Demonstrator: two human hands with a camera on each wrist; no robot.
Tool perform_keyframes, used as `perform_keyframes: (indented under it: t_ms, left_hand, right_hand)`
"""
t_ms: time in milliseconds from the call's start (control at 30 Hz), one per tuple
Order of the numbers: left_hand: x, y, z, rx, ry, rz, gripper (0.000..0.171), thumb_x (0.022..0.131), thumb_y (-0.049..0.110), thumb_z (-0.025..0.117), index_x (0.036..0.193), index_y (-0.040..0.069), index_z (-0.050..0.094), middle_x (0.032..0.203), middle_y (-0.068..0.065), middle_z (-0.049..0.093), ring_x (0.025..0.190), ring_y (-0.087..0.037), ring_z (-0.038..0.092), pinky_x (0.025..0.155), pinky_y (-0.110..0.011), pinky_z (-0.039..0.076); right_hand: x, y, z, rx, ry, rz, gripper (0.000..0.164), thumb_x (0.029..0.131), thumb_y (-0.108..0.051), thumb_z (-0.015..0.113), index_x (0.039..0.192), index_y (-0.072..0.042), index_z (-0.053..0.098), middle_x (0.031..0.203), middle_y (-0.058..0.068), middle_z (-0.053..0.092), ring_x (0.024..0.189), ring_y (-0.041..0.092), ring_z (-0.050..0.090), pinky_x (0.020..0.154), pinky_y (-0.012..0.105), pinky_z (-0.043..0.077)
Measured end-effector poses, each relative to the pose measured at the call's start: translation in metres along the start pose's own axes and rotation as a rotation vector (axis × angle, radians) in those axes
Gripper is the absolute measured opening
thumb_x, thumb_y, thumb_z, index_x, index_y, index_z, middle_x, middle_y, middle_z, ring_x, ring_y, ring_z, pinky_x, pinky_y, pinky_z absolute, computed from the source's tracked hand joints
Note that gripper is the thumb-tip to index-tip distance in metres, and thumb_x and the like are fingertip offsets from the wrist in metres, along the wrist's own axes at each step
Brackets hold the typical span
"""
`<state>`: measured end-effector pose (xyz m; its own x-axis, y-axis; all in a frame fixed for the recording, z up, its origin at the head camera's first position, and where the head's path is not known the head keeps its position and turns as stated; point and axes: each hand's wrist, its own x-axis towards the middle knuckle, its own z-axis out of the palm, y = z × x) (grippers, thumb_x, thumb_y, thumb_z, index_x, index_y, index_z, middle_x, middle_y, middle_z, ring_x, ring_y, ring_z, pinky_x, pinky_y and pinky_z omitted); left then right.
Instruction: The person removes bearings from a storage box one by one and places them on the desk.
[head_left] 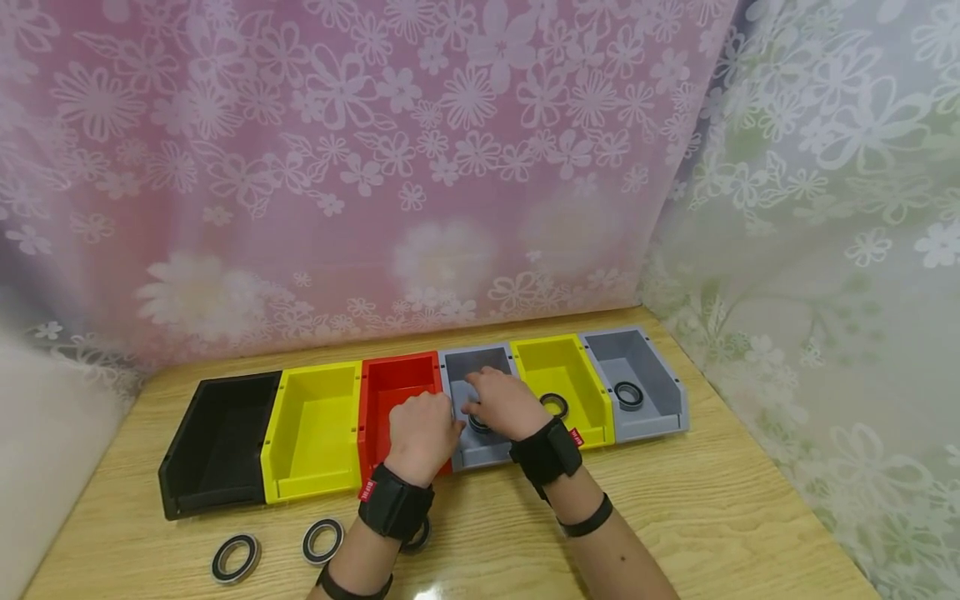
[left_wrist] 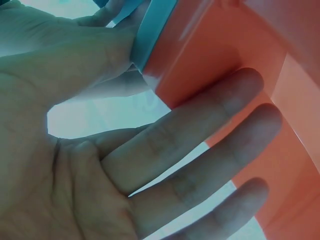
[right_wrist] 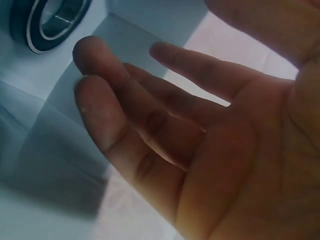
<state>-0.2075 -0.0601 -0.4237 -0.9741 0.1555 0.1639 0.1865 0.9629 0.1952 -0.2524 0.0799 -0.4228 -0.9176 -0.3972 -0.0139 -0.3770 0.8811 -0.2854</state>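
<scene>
My left hand (head_left: 422, 433) is at the red bin (head_left: 401, 375). In the left wrist view its fingers (left_wrist: 200, 130) extend loosely over the red plastic, with nothing held between them. Over the middle grey bin (head_left: 483, 457) is my right hand (head_left: 506, 404), its fingers loosely bent. A black-sealed ball bearing (head_left: 477, 425) lies in that bin, partly hidden by the right hand. In the right wrist view, the bearing (right_wrist: 50, 22) sits apart from the fingertips (right_wrist: 97, 95), and the palm holds nothing.
Another bearing (head_left: 555, 406) lies in the right yellow bin (head_left: 551, 354), and one (head_left: 628, 396) in the far-right grey bin (head_left: 652, 425). Left stand a black bin (head_left: 225, 442) and a yellow bin (head_left: 315, 433). Bearings (head_left: 236, 558) lie on the wooden table (head_left: 675, 517) in front.
</scene>
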Motion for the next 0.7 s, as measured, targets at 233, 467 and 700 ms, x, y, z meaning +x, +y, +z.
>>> perform_keyframes:
  t_ms: [233, 467, 700]
  left_hand:
    - [-0.001, -0.001, -0.002, -0.026, -0.024, -0.007, 0.035, 0.083, 0.032, 0.087, 0.075, 0.003, 0.069, 0.051, -0.003, 0.041, 0.045, -0.02, 0.045, 0.045, -0.03, 0.044]
    - [0.0, -0.007, 0.0, -0.068, 0.003, 0.007, 0.038, 0.083, 0.03, 0.088, 0.066, 0.006, 0.065, 0.05, -0.002, 0.038, 0.043, -0.019, 0.043, 0.041, -0.028, 0.039]
    - [0.0, -0.008, 0.0, -0.092, 0.0, 0.01, 0.043, 0.083, 0.032, 0.087, 0.061, 0.007, 0.059, 0.051, -0.001, 0.034, 0.043, -0.019, 0.041, 0.04, -0.027, 0.034]
  right_hand:
    - [0.001, -0.002, 0.008, -0.042, -0.025, 0.02, 0.057, 0.095, -0.035, 0.076, 0.141, -0.004, 0.061, 0.132, 0.016, 0.066, 0.118, 0.031, 0.065, 0.1, 0.046, 0.053]
    - [0.004, -0.005, 0.012, -0.046, -0.032, 0.059, 0.046, 0.094, -0.035, 0.077, 0.128, -0.005, 0.07, 0.1, 0.008, 0.074, 0.086, 0.021, 0.068, 0.075, 0.038, 0.057]
    - [0.002, -0.005, 0.014, -0.044, -0.04, 0.056, 0.024, 0.094, -0.029, 0.077, 0.083, -0.01, 0.068, 0.064, 0.0, 0.046, 0.058, 0.016, 0.048, 0.054, 0.03, 0.036]
